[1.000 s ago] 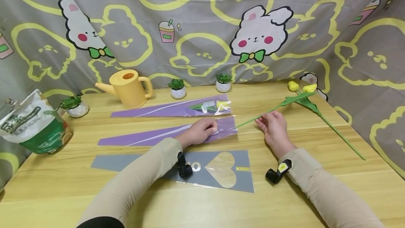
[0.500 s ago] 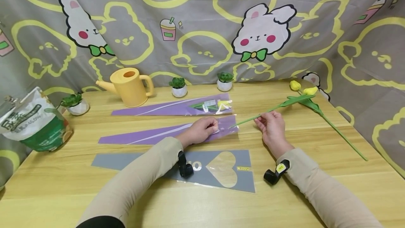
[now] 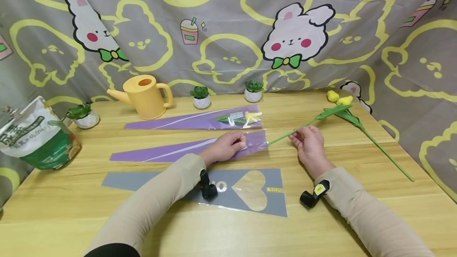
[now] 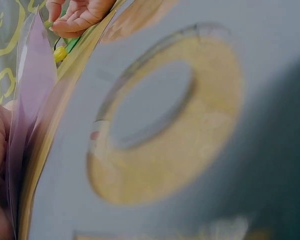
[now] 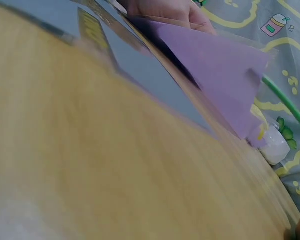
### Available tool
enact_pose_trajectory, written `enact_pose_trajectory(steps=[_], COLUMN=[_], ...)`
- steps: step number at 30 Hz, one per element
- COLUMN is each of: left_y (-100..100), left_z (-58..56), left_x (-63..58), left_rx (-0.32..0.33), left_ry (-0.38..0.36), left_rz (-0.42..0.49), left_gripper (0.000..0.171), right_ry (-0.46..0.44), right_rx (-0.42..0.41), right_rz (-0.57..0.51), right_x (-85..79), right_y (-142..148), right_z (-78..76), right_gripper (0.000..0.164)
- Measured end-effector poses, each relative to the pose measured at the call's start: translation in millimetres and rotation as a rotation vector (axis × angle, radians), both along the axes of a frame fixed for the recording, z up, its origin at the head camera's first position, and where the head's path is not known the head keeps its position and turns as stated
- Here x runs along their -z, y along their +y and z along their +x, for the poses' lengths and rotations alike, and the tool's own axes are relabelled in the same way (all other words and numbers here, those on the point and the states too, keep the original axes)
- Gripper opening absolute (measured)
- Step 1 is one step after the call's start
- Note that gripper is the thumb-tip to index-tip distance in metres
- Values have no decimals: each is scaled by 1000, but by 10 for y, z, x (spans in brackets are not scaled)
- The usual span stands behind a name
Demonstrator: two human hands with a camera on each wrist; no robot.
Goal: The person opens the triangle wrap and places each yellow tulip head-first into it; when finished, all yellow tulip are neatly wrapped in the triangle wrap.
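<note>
My left hand [image 3: 226, 147] pinches the purple flower sleeve [image 3: 160, 152] near its wide end, and in the right wrist view the sleeve [image 5: 215, 65] stands lifted off the table there. Between thumb and fingers, my right hand [image 3: 310, 146] holds the green stem of an artificial yellow tulip [image 3: 323, 115]. The stem's lower end is at the sleeve's wide mouth; whether it is inside or just outside, I cannot tell. A second yellow tulip [image 3: 383, 146] lies on the table to the right, its leaves overlapping the held one.
Behind lies another purple sleeve [image 3: 185, 119] with a yellow tulip inside. A grey heart-window sleeve [image 3: 275, 201] lies in front, under the left forearm. A yellow watering can [image 3: 146, 100], small potted succulents [image 3: 202, 100] and a green-white bag [image 3: 46, 146] stand along the back and left.
The right hand shifts slightly left, then back right, and the stem's end moves with it at the sleeve's mouth. My left hand keeps its pinch on the sleeve.
</note>
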State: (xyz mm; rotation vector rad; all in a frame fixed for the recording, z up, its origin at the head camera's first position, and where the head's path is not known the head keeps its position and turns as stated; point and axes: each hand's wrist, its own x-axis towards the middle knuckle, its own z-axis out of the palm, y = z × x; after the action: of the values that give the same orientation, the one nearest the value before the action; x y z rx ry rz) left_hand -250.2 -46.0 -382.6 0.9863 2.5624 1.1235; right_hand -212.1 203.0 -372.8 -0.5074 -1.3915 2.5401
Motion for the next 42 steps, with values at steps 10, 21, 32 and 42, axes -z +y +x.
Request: enact_pose_trajectory(steps=[10,21,32,42], left_y=[-20,-21,-36,6], left_z=[18,18,14,16], left_x=[9,24,26,18], left_rx=[-41,-66,-53,-67], left_ry=[-67,-68,-61,-73], left_rz=[59,79,99,29], left_gripper=[11,12,12,12], right_ry=[34,82,43,-39], right_rx=[-142,-424,-509,-552], right_rz=[44,86,172,239], right_x=[12,51,76,25], right_y=[-117,-235,-300,-142], right_z=[55,105,62,103], right_gripper=[17,22,21,9])
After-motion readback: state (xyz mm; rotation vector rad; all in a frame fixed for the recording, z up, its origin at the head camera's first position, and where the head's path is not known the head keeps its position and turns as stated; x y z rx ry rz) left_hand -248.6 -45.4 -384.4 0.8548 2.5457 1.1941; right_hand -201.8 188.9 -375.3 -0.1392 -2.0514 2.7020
